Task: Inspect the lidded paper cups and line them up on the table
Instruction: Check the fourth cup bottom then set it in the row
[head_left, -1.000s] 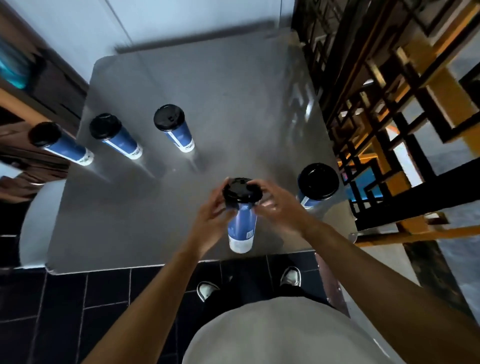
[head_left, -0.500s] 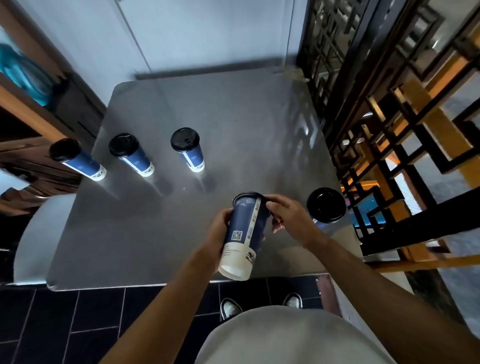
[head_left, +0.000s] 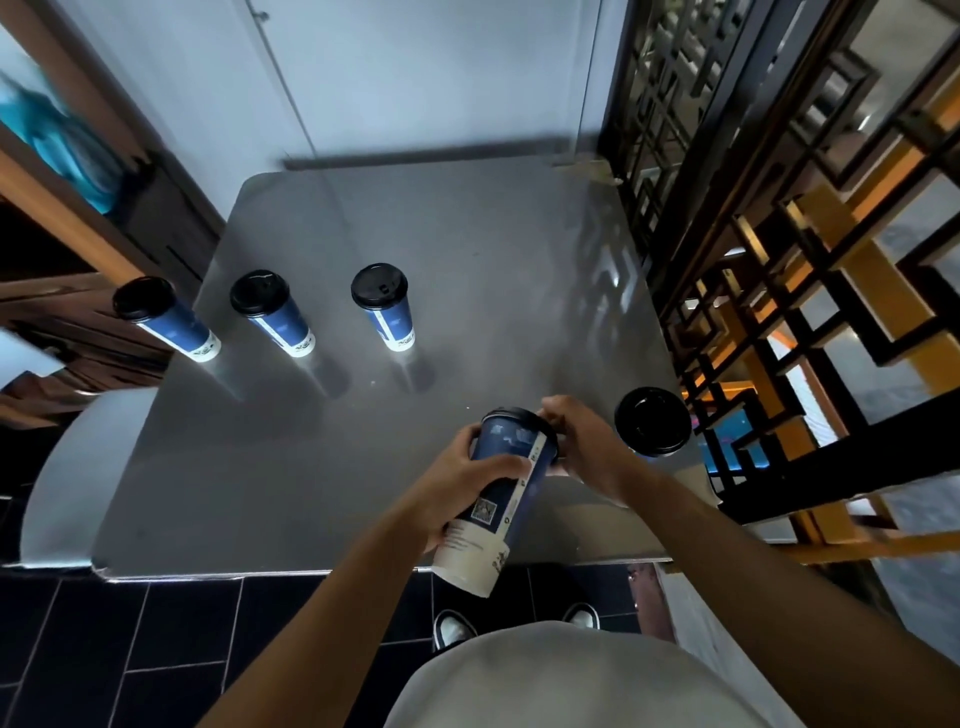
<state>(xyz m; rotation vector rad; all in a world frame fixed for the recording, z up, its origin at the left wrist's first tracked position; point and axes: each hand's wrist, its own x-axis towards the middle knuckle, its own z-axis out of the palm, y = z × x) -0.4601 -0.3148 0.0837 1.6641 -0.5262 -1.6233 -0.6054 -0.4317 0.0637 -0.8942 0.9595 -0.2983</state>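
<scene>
Since a second ago the tall blue lidded paper cup (head_left: 498, 488) has been tipped on its side, gripped by left-hand fingers (head_left: 498, 465) and right-hand fingers (head_left: 558, 415) at the lid; it is best turned slowly, then stood beside the desk (head_left: 467, 218) row.

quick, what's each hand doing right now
Left hand: grips the body of the tilted blue paper cup.
Right hand: holds that cup's black plastic lid end.

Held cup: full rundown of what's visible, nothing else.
The held cup is a tall paper cup, dark blue with a cream band at the base, a QR code and small print on its side, and a black lid. It is lifted off the table and tilted, base toward the person, lid away. The left hand grips its body; the right hand holds the lid end.
</scene>
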